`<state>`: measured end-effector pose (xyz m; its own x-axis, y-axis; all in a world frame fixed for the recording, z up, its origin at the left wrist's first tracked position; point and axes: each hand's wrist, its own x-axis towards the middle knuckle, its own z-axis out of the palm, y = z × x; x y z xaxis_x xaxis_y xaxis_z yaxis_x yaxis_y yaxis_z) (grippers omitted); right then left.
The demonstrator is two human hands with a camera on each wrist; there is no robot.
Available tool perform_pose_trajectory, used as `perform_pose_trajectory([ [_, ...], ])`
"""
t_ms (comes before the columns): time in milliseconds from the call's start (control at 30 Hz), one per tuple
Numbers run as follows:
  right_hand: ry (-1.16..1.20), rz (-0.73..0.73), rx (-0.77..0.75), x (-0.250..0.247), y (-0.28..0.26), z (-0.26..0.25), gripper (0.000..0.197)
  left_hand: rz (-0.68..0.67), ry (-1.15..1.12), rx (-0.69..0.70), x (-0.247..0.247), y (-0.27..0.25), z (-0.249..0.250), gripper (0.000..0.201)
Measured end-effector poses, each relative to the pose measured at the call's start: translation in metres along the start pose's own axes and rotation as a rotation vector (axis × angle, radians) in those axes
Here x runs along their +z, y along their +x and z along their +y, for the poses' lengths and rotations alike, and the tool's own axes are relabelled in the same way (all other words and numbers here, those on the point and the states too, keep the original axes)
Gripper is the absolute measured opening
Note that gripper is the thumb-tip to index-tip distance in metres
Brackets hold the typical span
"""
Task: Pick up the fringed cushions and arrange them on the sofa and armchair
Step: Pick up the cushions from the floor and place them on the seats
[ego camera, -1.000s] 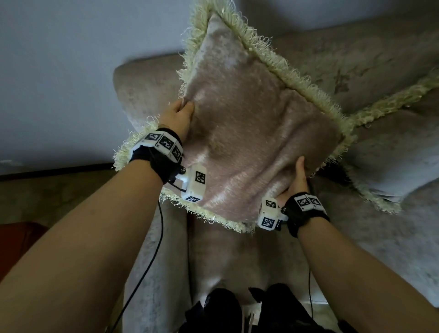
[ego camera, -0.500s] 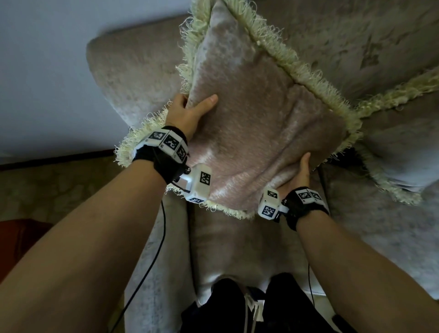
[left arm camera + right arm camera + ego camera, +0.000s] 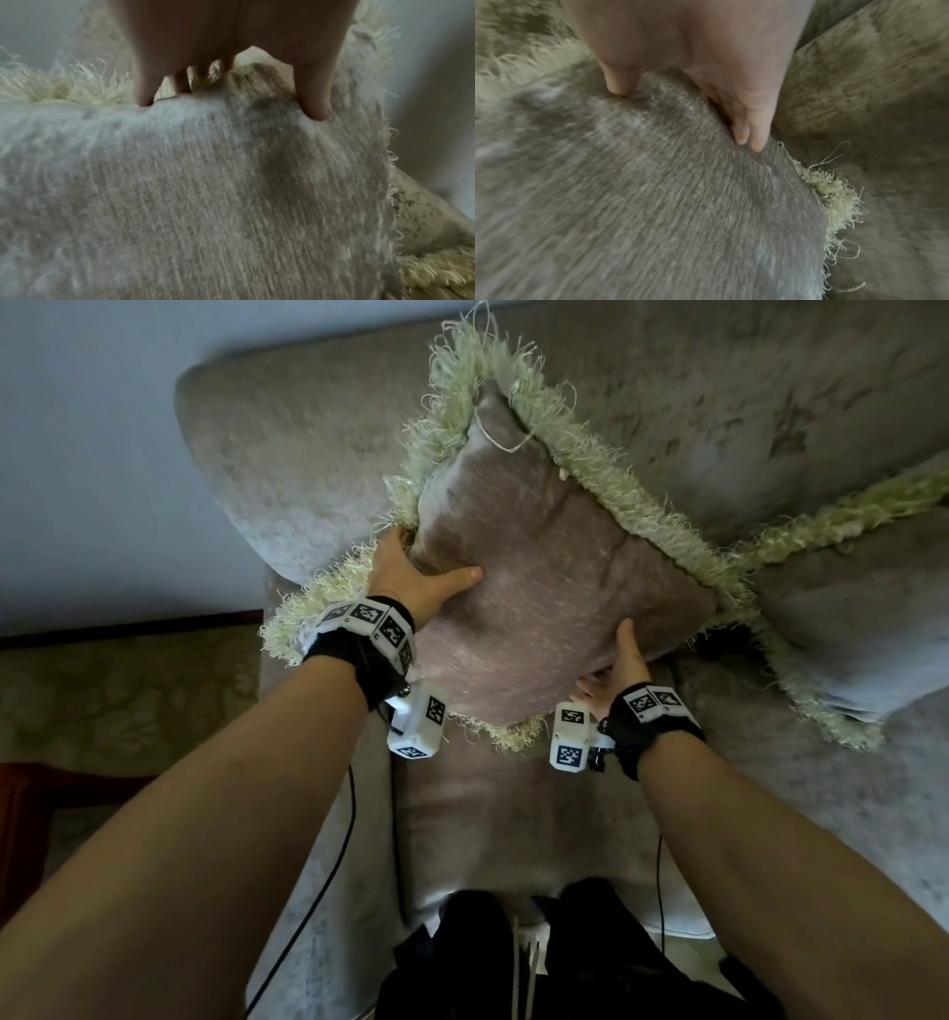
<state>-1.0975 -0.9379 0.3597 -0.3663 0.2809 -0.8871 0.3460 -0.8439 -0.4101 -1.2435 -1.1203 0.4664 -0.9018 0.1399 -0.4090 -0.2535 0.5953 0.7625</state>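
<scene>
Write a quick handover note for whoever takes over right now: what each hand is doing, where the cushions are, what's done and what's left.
Left hand: grips the left edge of the pink fringed cushion, thumb on its front face, fingers behind the edge.
Right hand: holds the cushion's lower right edge, thumb on the front.
The cushion stands on a corner against the sofa back, beside the left armrest.
Second fringed cushion: lying on the seat to the right, corners nearly touching.
Done: first cushion brought to its corner.
Left: settle and release it, then prop up the second. No armchair is in view.
</scene>
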Motion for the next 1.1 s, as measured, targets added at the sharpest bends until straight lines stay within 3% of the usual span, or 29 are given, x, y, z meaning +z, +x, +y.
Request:
perform_pose_trajectory([
  [67,-0.076,0.020,-0.008,0.000,-0.012,-0.004,0.090,-0.009,0.005,0.005,-0.004,-0.004,0.001,0.125],
  [133,-0.128,0.039,0.002,-0.004,-0.017,-0.009,0.075,-0.019,0.026,0.009,-0.011,-0.016,0.008,0.108],
  [267,-0.221,-0.014,-0.073,-0.020,-0.003,-0.021,0.099,-0.001,0.086,0.042,-0.029,-0.038,0.014,0.088],
  [367,-0.256,-0.017,-0.170,0.002,-0.074,-0.030,0.074,0.003,0.069,0.055,-0.040,-0.058,0.020,0.081],
  [600,-0.376,-0.092,-0.370,0.019,-0.185,-0.037,0.045,0.027,-0.009,0.100,-0.083,-0.130,0.042,0.065],
  [900,-0.486,-0.171,-0.687,0.039,-0.307,-0.063,0.031,0.093,-0.128,0.252,-0.131,-0.212,0.099,0.053],
  [967,-0.529,-0.199,-0.750,0.038,-0.326,-0.066,0.020,0.121,-0.140,0.282,-0.136,-0.229,0.107,0.051],
  [1100,-0.631,-0.280,-0.926,0.032,-0.361,-0.071,0.019,0.224,-0.170,0.315,-0.143,-0.263,0.118,0.047],
])
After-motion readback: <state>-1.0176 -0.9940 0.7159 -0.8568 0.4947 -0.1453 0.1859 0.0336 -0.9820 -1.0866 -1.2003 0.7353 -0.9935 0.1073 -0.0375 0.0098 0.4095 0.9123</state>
